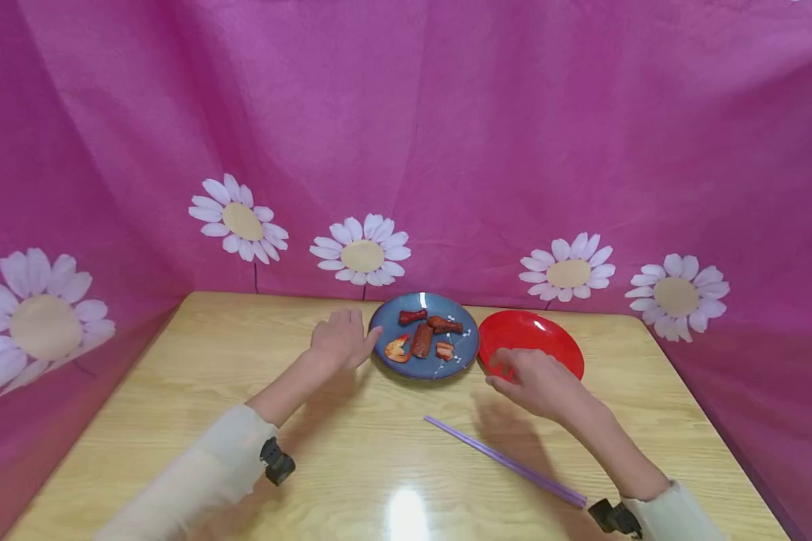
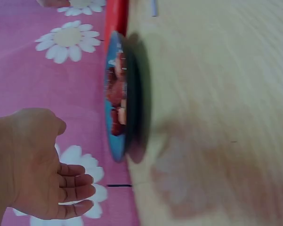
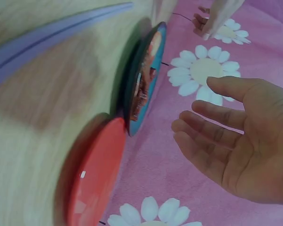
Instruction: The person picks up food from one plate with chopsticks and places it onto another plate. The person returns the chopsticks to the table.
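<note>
A dark blue plate (image 1: 462, 364) stands near the table's back edge, with several small food pieces on it. Among them I see a shrimp (image 1: 398, 349), a drumstick (image 1: 445, 325), a brown roll-shaped piece (image 1: 422, 340) and a small layered meat chunk (image 1: 444, 351). Just left of this plate my left hand (image 1: 340, 342) hovers with relaxed fingers, holding nothing. A red plate (image 1: 548, 338) touches or nearly touches the blue one on the right. Over its front part hangs my right hand (image 1: 537, 381), fingers loosely bent and holding nothing, as the right wrist view also shows.
A pair of purple chopsticks (image 1: 504, 460) lies slantwise on the wooden table (image 1: 352, 466), in front of the plates. Behind the table hangs a pink cloth (image 1: 446, 150) printed with white daisies; it also lines the left and right sides.
</note>
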Available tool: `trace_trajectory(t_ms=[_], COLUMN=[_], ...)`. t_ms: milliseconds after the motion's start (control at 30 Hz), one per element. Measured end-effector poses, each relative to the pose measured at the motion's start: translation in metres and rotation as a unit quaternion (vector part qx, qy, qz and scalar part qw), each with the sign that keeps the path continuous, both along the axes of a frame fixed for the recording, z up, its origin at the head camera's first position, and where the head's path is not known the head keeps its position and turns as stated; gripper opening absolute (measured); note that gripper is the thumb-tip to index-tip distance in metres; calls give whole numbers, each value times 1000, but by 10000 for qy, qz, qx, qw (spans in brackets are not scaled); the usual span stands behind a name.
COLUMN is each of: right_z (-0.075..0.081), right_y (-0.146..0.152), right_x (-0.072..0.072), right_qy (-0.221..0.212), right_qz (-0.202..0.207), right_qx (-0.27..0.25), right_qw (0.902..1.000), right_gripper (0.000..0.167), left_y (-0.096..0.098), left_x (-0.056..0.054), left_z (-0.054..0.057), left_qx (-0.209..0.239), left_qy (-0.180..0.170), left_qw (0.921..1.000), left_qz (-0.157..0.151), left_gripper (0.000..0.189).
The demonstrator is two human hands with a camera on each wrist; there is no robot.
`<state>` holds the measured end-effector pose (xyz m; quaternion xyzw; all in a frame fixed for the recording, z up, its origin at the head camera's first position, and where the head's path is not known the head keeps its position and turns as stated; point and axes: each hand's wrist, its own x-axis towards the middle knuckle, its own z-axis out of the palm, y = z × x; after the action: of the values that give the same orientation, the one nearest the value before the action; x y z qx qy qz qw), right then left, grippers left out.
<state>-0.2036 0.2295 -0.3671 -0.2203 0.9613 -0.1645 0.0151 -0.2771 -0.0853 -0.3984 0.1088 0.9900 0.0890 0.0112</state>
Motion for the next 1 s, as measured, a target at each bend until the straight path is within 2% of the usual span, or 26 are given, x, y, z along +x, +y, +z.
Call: trace_trajectory(t_ms=[200,367,633,800,1000], right_z=[-13,-25,-44,-52,-57], right_y=[3,3,4,10,17], right_x=[8,13,25,34,44], right_qy=[-402,-612,-981,-1043,-829], right_qz=[71,117,243,202,329], right_qx=[139,272,316,391,453], right_qw=[9991,9977,9944,9936,9950], right_gripper=[26,23,6,13,21], left_y=[3,6,4,2,2], left_x=[-3,-10,-19,-24,-30], left_z=[-20,-34,-51,-57,-59], left_qx=[-112,-7,4,-87,-213], left_qy=[-143,-41,-7,-36,84], left_qw=[9997,9995,9996,9993,9985], left_qz=[-141,-325,-276,-350,-493], left_gripper=[63,65,56,54,54])
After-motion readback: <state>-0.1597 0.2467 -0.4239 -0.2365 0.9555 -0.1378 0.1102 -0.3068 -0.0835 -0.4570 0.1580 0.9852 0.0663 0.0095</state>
